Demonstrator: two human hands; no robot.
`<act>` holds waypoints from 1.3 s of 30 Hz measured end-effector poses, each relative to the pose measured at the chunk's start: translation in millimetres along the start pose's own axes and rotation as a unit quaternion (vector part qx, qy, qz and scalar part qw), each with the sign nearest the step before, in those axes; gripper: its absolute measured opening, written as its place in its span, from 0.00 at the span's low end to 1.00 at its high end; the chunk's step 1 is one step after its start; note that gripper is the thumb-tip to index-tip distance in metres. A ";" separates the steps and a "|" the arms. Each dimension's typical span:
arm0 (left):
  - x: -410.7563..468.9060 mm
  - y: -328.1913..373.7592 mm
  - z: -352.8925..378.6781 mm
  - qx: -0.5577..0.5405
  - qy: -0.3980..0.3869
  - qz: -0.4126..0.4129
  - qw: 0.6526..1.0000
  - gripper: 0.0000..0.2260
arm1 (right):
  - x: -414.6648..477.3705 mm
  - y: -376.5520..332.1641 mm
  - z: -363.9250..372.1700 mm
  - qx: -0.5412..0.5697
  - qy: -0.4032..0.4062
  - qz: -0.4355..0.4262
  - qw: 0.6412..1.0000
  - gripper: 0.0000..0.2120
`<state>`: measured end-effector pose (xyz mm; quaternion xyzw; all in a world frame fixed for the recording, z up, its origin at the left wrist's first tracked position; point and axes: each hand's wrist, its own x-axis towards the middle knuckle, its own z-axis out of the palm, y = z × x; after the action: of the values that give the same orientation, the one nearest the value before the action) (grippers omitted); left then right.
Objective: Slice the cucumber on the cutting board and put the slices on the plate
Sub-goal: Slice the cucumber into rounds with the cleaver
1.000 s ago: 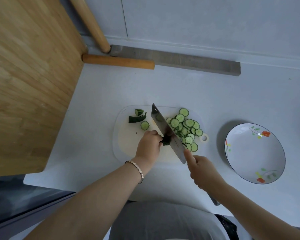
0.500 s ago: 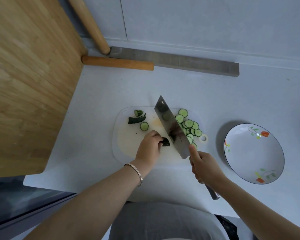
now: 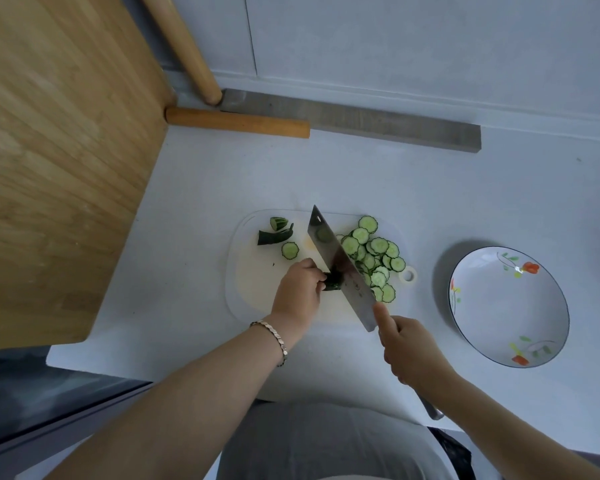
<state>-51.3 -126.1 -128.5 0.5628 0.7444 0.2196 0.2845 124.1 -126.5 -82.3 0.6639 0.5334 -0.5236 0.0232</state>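
A white cutting board [image 3: 253,292] lies on the counter. My left hand [image 3: 298,289] pins a short dark cucumber stub [image 3: 332,282] against the board. My right hand [image 3: 409,351] grips the handle of a cleaver [image 3: 343,268], whose blade rests down on the stub, right beside my left fingers. A pile of several cucumber slices [image 3: 374,258] lies to the right of the blade. One loose slice [image 3: 290,250] and two cut end pieces [image 3: 274,233] sit at the board's far left. The flowered plate [image 3: 510,306] stands to the right, with nothing on it.
A large wooden board [image 3: 56,161] leans at the left. Two wooden rolling pins [image 3: 236,123] and a grey bar [image 3: 354,123] lie along the back wall. The counter's front edge runs just below my forearms.
The cleaver was lifted and tilted half a second ago; it has come back down onto the stub. My left hand has stayed on the stub.
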 end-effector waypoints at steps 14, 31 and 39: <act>-1.2 -3.2 2.0 -0.041 0.018 -0.022 0.999 0.05 | 18.3 -7.6 1.1 0.047 0.001 0.013 0.999 0.24; 0.0 -1.1 1.3 -0.013 0.013 -0.006 1.000 0.06 | -1.7 -6.4 -1.2 -0.008 0.004 -0.020 1.000 0.24; -0.2 -2.3 2.2 -0.012 0.012 0.002 1.000 0.06 | 0.2 -9.7 6.3 -0.076 0.020 -0.034 0.996 0.24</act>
<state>-51.4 -126.9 -131.6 0.5579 0.7439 0.2360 0.2823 112.7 -125.9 -80.1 0.6520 0.5940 -0.4691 0.0454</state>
